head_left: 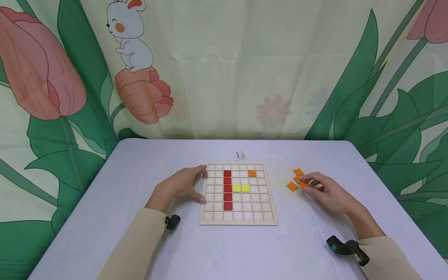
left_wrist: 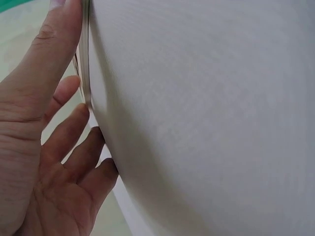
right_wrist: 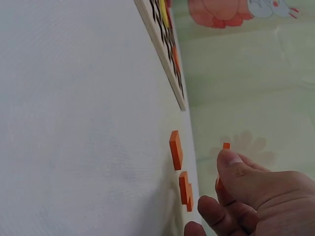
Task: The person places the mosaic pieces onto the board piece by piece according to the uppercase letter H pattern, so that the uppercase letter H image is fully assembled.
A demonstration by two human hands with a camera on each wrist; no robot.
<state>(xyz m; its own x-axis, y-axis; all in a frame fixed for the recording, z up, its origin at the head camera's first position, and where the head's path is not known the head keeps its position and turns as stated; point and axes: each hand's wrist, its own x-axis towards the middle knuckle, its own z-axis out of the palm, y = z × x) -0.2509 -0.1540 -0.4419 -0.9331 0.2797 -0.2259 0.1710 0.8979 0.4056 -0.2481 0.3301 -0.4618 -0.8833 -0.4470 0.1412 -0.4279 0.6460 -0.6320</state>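
Note:
A square wooden grid board (head_left: 239,223) lies on the table, with a column of red tiles (head_left: 227,188), two yellow tiles (head_left: 241,188) side by side and one orange tile (head_left: 252,173) in its cells. My left hand (head_left: 179,183) rests at the board's left edge, thumb and forefinger spread apart along it. To the right of the board, my right hand (head_left: 330,194) pinches an orange tile (right_wrist: 226,145) between thumb and fingers; most of that tile is hidden by the thumb. Several loose orange tiles (head_left: 292,186) lie beside the right fingertips.
A small printed card (head_left: 240,155) with a coloured grid pattern lies just behind the board. The white-covered table (head_left: 168,151) ends at a curtain (head_left: 224,77) printed with flowers and a rabbit. Each wrist wears a black camera mount.

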